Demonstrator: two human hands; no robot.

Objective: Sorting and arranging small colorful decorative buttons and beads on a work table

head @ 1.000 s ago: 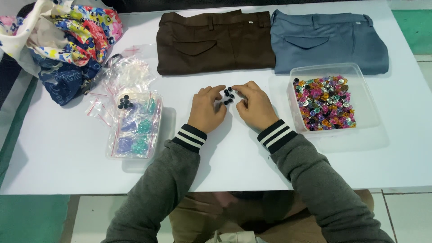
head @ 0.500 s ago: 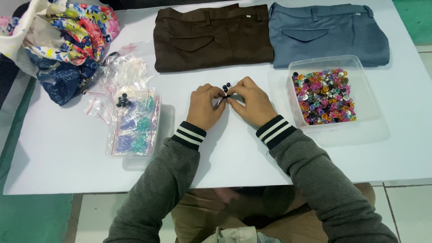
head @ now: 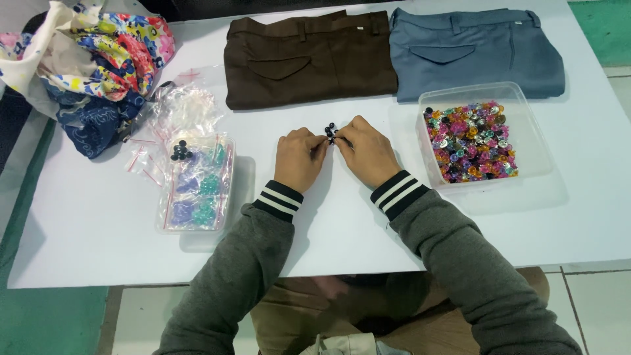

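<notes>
- Far left, back corner of the white table (head: 92,243): heap of floral cloth (head: 92,59), multicolour over dark blue, hanging partly off the edge.
- Just right of the heap: loose pile of small clear zip bags (head: 181,108), crumpled.
- In front of the bags: clear flat tray (head: 197,184) holding packed bags of teal and purple pieces; a small clump of black buttons (head: 180,152) sits at its back-left corner.
- Left hand (head: 299,158): resting on the table near centre, fingers curled, fingertips pinched on the left side of a small cluster of black beads (head: 330,132).
- Cluster of black beads: at table centre, between the two hands, touching both sets of fingertips. Can't tell if it rests on the table or is lifted slightly.
- Right hand (head: 367,152): mirrors the left, fingertips closed on the right side of the same cluster; hands nearly touching each other.
- Both sleeves grey with black-and-white striped cuffs.
- Back edge, centre: folded brown trousers (head: 309,59), pocket flap up.
- Beside them to the right, edges touching: folded grey-blue trousers (head: 473,52).
- Right of the hands, in front of the grey-blue trousers: clear plastic container (head: 532,141) with a layer of mixed coloured beads (head: 470,141), pink, gold, green, black.
</notes>
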